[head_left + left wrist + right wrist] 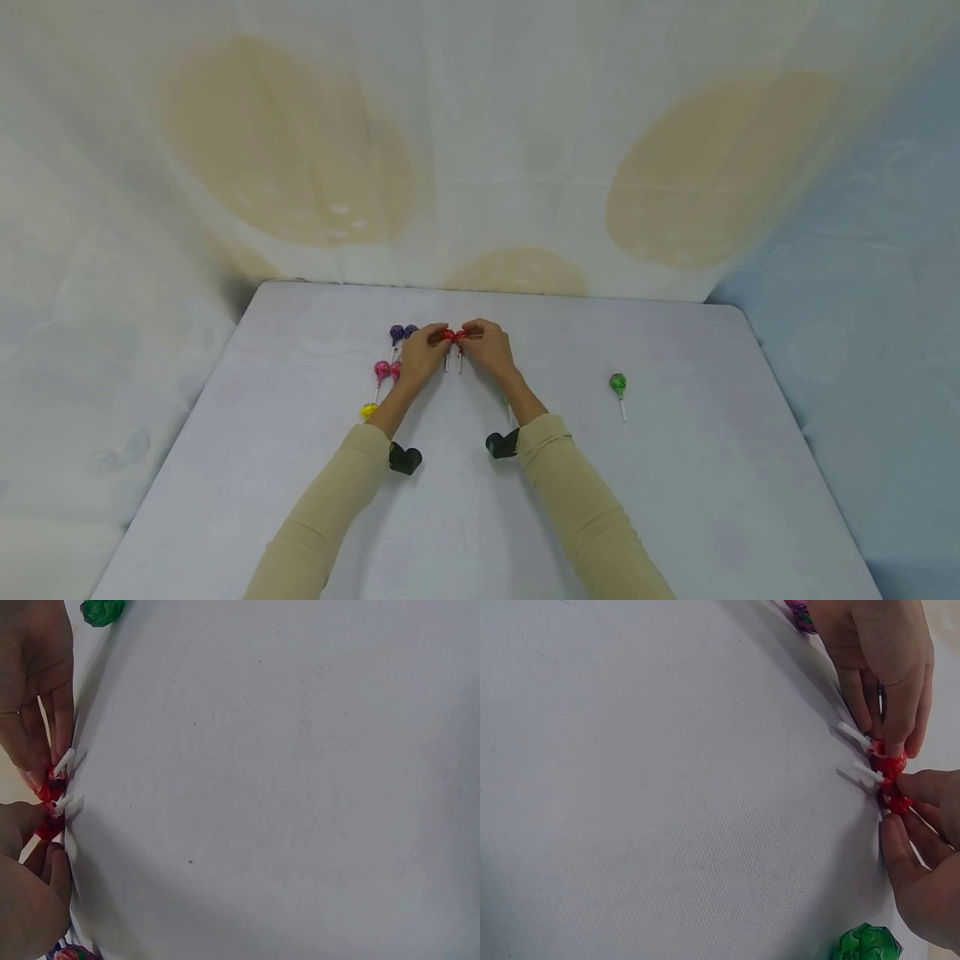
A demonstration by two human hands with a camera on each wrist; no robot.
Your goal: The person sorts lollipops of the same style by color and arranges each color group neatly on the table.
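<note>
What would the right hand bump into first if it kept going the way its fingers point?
Probably the left hand: the right hand points leftward, each pinching a red lollipop, side by side. Depth is unclear.

A staged recording corner rather than a lived-in room: a plain white cloth-covered worktop [675, 500] stands against a hung pale backdrop sheet [480, 167] with big tan spots, only wrapped lollipops [617, 384] lying about.

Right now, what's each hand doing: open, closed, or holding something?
Left hand: pinches one red lollipop by its head.
Right hand: pinches the other red lollipop beside it.
</note>
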